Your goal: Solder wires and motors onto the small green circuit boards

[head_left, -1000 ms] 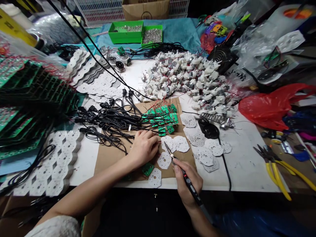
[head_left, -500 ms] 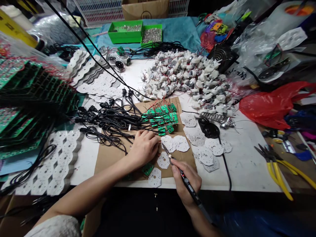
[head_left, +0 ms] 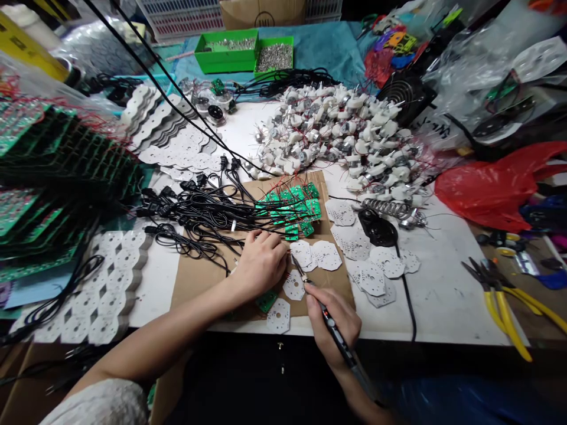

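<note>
My right hand (head_left: 334, 316) is closed round a soldering iron (head_left: 330, 321), its tip pointing up and left at the edge of a white circuit board (head_left: 301, 254). Just left of that tip, my left hand (head_left: 262, 260) is closed with bent fingers; what they pinch is hidden, though thin red wire shows beside the fingertips. Another white board (head_left: 326, 256) overlaps the first one. Between and below my hands lie a white board with a round hole (head_left: 293, 285), a similar one (head_left: 279, 316) and a green circuit board (head_left: 266, 301), all on or at the edge of brown cardboard (head_left: 199, 295).
Black power cords (head_left: 195, 212) run to small green boards (head_left: 292, 203) behind my left hand. A heap of white motors (head_left: 336, 130) lies farther back. On the right are a coiled iron holder (head_left: 385, 208) and yellow-handled pliers (head_left: 500, 301); stacked green boards (head_left: 53, 171) stand left.
The view has shifted slightly, so the bench appears a little displaced. Both hands and the soldering iron keep nearly the same place and grip.
</note>
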The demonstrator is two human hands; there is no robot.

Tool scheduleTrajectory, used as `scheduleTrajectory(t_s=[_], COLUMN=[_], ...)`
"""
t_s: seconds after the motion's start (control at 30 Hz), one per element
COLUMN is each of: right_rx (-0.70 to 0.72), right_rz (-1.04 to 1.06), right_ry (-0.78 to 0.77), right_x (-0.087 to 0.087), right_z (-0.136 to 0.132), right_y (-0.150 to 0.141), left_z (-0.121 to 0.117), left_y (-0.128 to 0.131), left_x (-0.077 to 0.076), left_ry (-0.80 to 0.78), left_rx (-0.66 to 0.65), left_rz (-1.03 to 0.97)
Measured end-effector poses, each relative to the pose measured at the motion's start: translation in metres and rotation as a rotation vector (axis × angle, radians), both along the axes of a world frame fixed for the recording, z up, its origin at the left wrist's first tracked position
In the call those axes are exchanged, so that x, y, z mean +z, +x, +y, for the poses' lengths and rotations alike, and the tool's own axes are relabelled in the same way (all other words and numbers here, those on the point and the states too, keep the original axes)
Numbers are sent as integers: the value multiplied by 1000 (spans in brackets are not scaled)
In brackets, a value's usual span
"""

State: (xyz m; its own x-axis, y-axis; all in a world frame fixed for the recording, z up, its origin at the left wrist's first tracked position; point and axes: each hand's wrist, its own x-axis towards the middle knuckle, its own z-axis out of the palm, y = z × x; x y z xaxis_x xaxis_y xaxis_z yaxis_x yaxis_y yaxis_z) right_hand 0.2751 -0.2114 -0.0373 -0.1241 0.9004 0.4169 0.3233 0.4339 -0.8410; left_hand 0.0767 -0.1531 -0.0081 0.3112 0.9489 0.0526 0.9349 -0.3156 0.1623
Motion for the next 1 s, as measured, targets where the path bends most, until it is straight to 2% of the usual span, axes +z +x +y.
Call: scheduleTrajectory(t_s=[0.37,0.63,0.83,1.0], right_rx=[19,-60,-132,-210], right_rz=[-97,20,67,132], right_ry=[84,-4,-9,54], right_x=[-2,4,3,-4], right_z=[0,-1,-5,-11], right_y=[-1,4,7,11], left_z=[0,0,0,-6], left_y=[0,0,-2,-17], left_x=[-1,-1,2,17], left_ry=[22,24,-32,-148], left_rx=[-5,-6,3,-157], left_rz=[0,-22,-82,-186])
